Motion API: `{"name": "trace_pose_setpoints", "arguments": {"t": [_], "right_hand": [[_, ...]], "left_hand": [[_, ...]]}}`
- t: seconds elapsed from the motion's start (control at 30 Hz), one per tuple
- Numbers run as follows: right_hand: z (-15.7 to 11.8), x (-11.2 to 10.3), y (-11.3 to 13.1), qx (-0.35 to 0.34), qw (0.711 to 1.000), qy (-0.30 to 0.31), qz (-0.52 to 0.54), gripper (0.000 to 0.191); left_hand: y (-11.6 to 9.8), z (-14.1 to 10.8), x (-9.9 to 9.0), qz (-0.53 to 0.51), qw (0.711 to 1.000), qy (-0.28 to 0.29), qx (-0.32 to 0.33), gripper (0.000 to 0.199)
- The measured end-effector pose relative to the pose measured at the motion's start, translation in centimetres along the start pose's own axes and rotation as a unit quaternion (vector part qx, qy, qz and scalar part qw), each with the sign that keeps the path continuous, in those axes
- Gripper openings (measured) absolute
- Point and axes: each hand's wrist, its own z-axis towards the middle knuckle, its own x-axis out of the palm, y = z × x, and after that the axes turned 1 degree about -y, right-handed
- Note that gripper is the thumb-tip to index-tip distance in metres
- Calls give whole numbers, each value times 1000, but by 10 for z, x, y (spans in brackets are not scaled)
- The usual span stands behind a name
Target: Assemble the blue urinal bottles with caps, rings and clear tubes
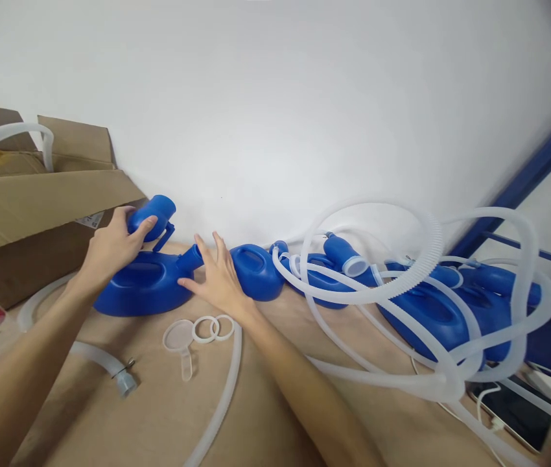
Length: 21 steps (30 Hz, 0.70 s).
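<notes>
My left hand [116, 241] is closed round a blue plastic urinal mouthpiece [159, 209] with a round open end, raised above a blue urinal bottle [142, 288]. The bottle lies on its side, its neck [189, 258] pointing up to the right. With fingers spread, my right hand [218, 279] is beside that neck and holds nothing; whether a finger touches it I cannot tell. On the cloth in front lie a clear round cap with a tab [178, 336] and two white rings [205, 329], overlapping. A second blue bottle [259, 275] stands just beyond my right hand.
At the left is an open cardboard box [27, 207] with a tube over its edge. A loose tube end [127, 381] lies near my left forearm. Coiled white hoses [431, 259] cover more blue bottles [426, 318] at the right. A phone [513, 408] lies at lower right.
</notes>
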Motion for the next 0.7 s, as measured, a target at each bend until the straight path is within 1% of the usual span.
{"name": "trace_pose_setpoints", "arguments": {"t": [0.03, 0.07, 0.13, 0.2, 0.3, 0.37, 0.47, 0.6, 0.63, 0.7], "right_hand": [[13, 7, -5, 17, 999, 6, 34, 103], [24, 14, -12, 29, 997, 15, 74, 100], [37, 24, -24, 29, 988, 27, 147, 84], [40, 30, -32, 14, 983, 22, 183, 69], [35, 31, -33, -4, 986, 0, 166, 62], [30, 27, -30, 4, 991, -19, 131, 60], [28, 23, -26, 30, 995, -38, 83, 60], [30, 23, -24, 43, 996, -58, 60, 59], [31, 24, -24, 45, 995, -64, 61, 59], [31, 24, -23, 44, 994, -72, 70, 59]], "left_hand": [[-2, -1, 0, 6, 1000, 5, 1, 87], [-3, -1, 0, 11, 1000, 11, 2, 86], [-6, -2, 1, 26, 999, 21, 8, 86], [-6, -2, 3, 42, 999, 28, 19, 85], [-6, -1, 3, 66, 995, 46, 53, 82], [-7, -2, 1, 80, 993, 56, 72, 80], [-13, -7, -8, 107, 990, 52, 82, 80], [-23, -18, -21, 159, 982, 39, 98, 76], [-24, -19, -23, 163, 981, 40, 99, 75], [-22, -18, -25, 132, 985, 54, 93, 75]]}}
